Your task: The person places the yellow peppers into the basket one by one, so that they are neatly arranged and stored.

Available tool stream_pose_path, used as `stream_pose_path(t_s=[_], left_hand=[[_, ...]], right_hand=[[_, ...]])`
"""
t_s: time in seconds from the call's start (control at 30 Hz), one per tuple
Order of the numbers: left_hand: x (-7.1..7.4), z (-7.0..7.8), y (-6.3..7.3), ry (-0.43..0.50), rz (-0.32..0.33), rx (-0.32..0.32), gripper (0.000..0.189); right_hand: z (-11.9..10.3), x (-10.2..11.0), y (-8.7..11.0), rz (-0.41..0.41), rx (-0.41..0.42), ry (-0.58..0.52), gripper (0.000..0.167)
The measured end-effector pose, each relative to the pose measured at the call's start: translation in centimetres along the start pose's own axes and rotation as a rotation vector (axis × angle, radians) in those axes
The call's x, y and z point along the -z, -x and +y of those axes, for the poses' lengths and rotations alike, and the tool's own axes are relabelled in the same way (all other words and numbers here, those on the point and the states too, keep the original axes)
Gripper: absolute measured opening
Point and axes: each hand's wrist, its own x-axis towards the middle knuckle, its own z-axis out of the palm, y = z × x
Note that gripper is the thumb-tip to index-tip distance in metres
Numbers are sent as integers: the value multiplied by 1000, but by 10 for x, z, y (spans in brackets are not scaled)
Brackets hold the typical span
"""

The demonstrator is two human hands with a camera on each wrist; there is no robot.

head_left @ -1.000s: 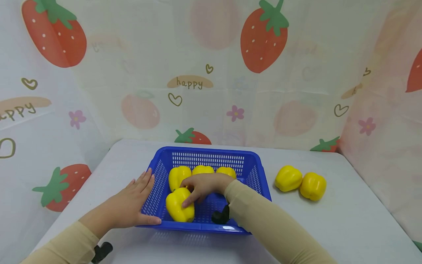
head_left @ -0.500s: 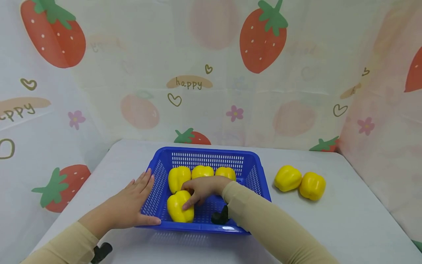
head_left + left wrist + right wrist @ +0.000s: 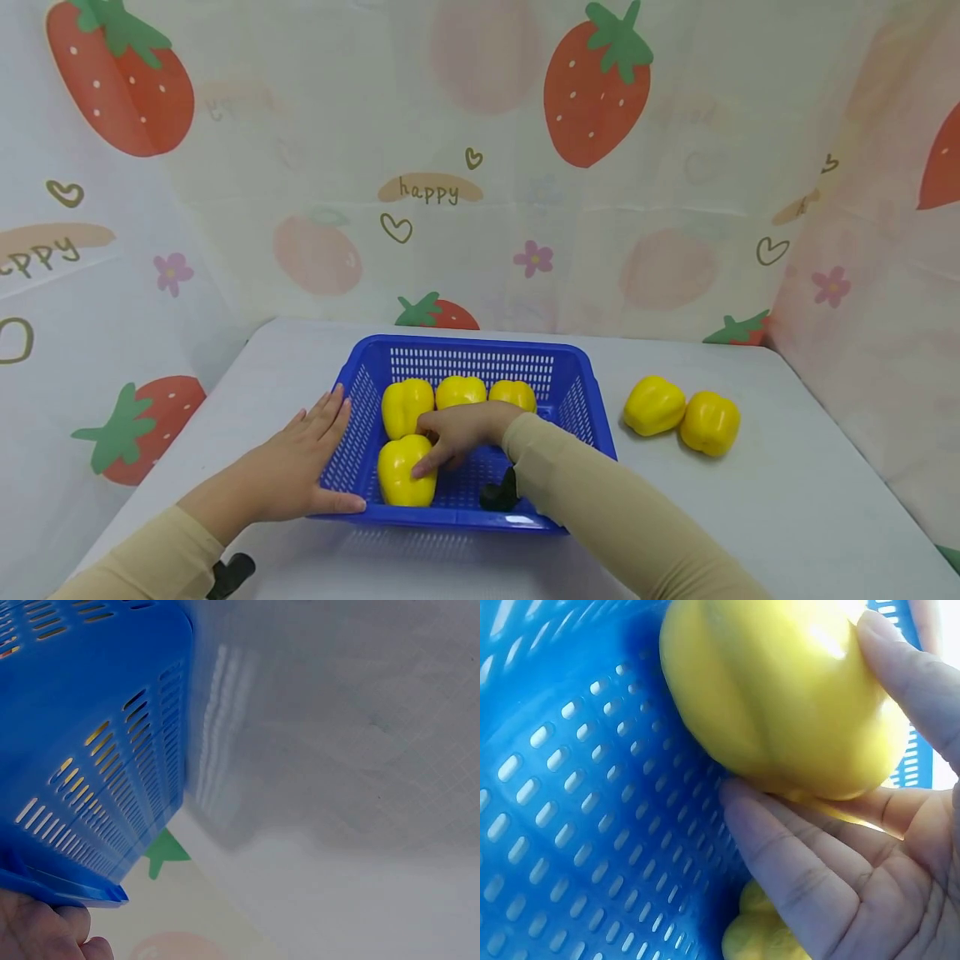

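Observation:
A blue slotted plastic basket (image 3: 450,518) stands on the white table. Inside, at its front left corner, sits a yellow bell pepper (image 3: 407,479). My right hand (image 3: 459,433) reaches into the basket and holds that pepper, thumb on one side and fingers along the other, as the right wrist view shows on the pepper (image 3: 772,697). Behind it are a yellow bell pepper (image 3: 407,407) at the left, another pepper (image 3: 461,389) in the middle and a third pepper (image 3: 513,393). My left hand (image 3: 296,462) rests with straight fingers on the basket's left rim, thumb at the front corner.
Two more yellow bell peppers, a left one (image 3: 654,406) and a right one (image 3: 710,423), lie side by side on the table right of the basket. A strawberry-print cloth (image 3: 450,267) hangs behind the table and along both sides.
In my right hand the front pepper has turned more upright and settled slightly left and down in the corner. The left hand and the basket have stayed in place.

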Motion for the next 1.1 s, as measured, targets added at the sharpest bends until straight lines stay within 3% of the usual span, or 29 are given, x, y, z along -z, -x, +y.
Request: stream_pose_path(t_s=[0.2,0.77,0.93,1.1], left_hand=[[0,0,0,-3,1,-1,123],[2,2,0,2,-3,-4,122],[4,3,0,7,-7,0,121],[6,4,0,9,-7,1,121]], right_hand=[[0,0,0,-4,-12,-55,43],[-3,1,0,62,-40,-19,48],[-4,5,2,81,-19,26,46],[-5,9,3,89,-1,-2,42]])
